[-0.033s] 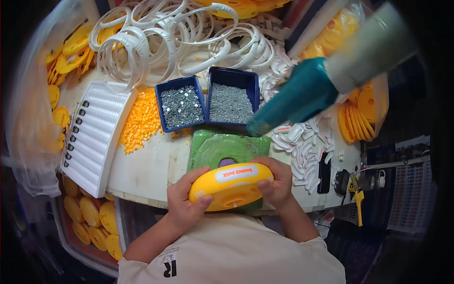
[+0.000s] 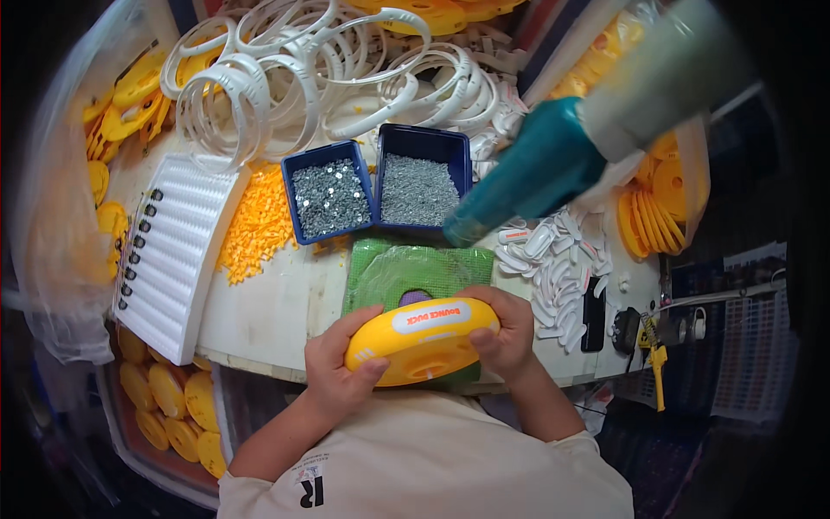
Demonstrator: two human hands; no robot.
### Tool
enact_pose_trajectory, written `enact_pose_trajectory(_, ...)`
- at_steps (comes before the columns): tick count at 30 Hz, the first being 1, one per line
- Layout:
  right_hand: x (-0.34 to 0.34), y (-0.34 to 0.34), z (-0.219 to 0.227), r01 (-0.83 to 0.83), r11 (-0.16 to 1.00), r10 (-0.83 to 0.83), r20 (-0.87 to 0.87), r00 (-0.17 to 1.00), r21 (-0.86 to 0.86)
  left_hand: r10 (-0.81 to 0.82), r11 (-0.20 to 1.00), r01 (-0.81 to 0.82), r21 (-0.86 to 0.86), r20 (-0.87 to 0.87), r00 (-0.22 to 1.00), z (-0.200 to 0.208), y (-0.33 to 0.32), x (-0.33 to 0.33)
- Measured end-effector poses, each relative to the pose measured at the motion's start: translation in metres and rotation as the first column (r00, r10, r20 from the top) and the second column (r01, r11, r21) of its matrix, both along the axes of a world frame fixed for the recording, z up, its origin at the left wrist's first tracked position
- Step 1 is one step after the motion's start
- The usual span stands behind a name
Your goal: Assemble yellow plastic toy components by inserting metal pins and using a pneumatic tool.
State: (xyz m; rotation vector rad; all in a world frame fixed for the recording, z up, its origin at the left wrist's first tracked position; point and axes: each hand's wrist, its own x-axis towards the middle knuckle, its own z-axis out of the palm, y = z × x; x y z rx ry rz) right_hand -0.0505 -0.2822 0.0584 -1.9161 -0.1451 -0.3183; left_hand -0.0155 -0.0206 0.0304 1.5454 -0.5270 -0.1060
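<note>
A thick, round yellow plastic casing [image 2: 424, 353] is held tilted between my two hands, close to my body. A white oval plate with red lettering sits on its upper rim. My left hand [image 2: 340, 363] grips its left end, thumb on the near face. At the right end, my right hand [image 2: 506, 333] is closed around it the same way. Beneath and beyond the casing lies a green mesh mat [image 2: 415, 264] under clear plastic film, with a purple patch partly hidden by the casing.
Two blue bins [image 2: 424, 227] of small metal parts stand behind the mat. A teal, tapered tool [image 2: 527, 173] hangs at the upper right. Orange pieces [image 2: 258, 223], a white ridged tray [image 2: 177, 251], white rings [image 2: 246, 104] and white curved parts [image 2: 553, 277] surround them. Yellow discs [image 2: 177, 389] fill a lower-left crate.
</note>
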Motion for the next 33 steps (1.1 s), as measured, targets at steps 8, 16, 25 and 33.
enact_pose_trajectory(8,0.028,-0.024,0.04,-0.145,0.949,0.231,0.306,0.924,-0.28,-0.274,0.962,0.268,0.054,0.146,0.951,0.057,0.008,0.067)
enact_pose_trajectory(16,-0.031,-0.023,-0.016,-0.119,0.77,0.263,0.143,0.954,-0.626,-0.553,0.716,0.048,0.697,0.523,0.649,0.007,0.019,0.043)
enact_pose_trajectory(25,0.017,-0.047,-0.048,0.27,0.837,-0.129,0.308,0.943,-0.476,-0.546,0.707,0.043,0.706,0.505,0.668,-0.014,0.017,0.031)
enact_pose_trajectory(33,0.139,-0.056,-0.037,0.209,0.547,0.07,0.293,0.953,-0.811,-0.609,0.659,-0.007,0.752,0.539,0.582,-0.01,0.024,0.027)
